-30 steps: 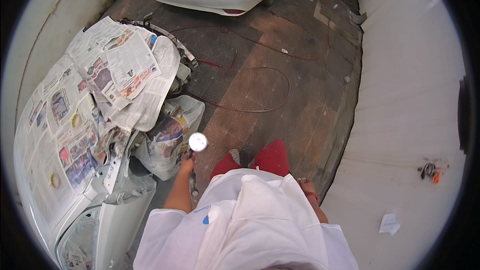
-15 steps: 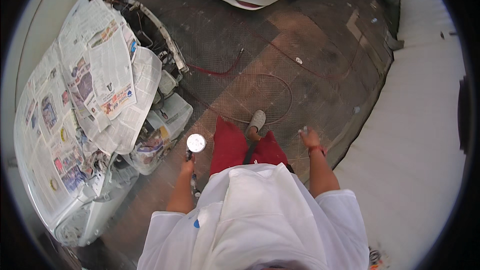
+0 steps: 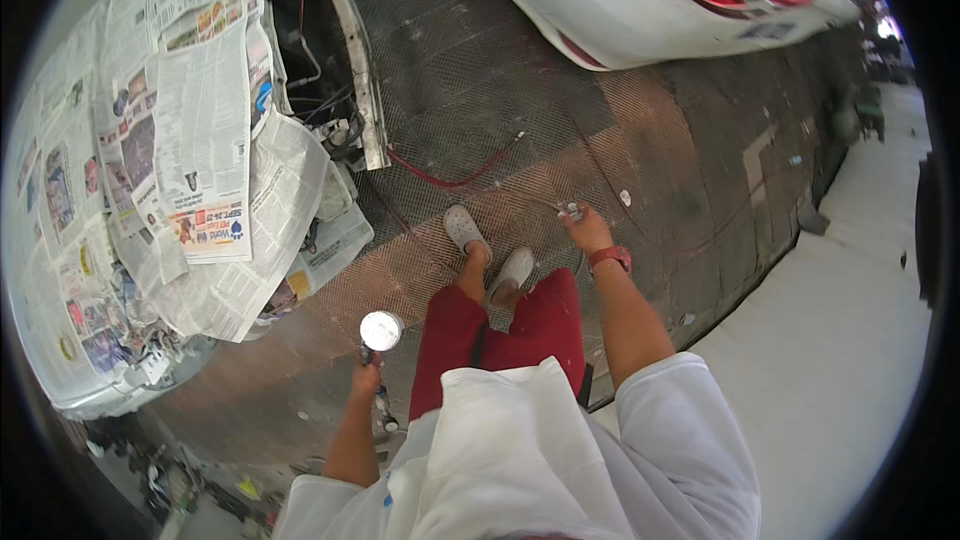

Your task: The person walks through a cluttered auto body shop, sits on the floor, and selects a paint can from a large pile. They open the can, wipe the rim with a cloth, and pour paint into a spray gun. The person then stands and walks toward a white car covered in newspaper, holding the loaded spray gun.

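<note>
1. Two hands flank the shorts [image 3: 545,330]: to their left, the left hand [image 3: 367,377] is closed around the gun [image 3: 381,331], its round white cup beyond the knuckles.
2. Beyond the shorts and to their right, the right hand [image 3: 588,232] pinches a small piece [image 3: 571,210] (a metal fitting, perhaps) at its fingertips.
3. Since half a second ago, the right hand has reached farther forward; two clogs [image 3: 463,227] now show beyond the shorts instead of one, and more of the white car [image 3: 640,30] appears beyond, rightward.
4. By the look of it, the person is walking and carrying the gun, held clear of the newspapers [image 3: 200,110] farther left, rather than using it.
5. The gun's lower end is hard to make out; whether the right hand's piece joins the red hose [image 3: 450,183] beyond the shorts cannot be told. The car is cut off above.
</note>
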`<state>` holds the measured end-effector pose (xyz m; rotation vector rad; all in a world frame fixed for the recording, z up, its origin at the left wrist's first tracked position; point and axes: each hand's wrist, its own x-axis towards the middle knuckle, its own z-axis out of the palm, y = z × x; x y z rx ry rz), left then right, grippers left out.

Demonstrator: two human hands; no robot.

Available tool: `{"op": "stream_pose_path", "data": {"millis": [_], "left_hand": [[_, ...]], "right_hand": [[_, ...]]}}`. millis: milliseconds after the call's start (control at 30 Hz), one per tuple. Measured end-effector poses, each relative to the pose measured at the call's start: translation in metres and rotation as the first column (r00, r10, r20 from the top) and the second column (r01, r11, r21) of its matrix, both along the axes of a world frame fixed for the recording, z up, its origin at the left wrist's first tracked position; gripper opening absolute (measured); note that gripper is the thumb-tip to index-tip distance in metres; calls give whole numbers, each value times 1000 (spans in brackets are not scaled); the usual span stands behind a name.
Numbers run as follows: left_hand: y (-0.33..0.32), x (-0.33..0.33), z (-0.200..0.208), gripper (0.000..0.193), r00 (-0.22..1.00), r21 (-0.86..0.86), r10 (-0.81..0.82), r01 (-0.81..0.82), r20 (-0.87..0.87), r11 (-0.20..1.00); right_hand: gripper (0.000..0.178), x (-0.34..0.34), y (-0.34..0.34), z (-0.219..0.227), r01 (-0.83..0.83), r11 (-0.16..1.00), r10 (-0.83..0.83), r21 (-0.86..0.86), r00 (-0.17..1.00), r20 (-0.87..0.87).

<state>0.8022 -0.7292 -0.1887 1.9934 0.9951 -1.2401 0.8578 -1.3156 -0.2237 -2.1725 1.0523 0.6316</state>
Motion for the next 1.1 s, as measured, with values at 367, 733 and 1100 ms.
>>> {"op": "stream_pose_path", "data": {"millis": [367,733,1100], "left_hand": [[-52,54,-120,69,979,-179,-64,100,196,979],[-39,-49,-196,55,979,-47,184,-180,88,983],[-107,-82,-106,52,899,237,433,-434,57,869]], "right_hand": [[81,116,2,-347,7,995,7,95,989,-148],[86,195,14,-568,595,702,-536,391,803,-259],[49,136,-31,-327,540,825,-565,167,774,287]]}}
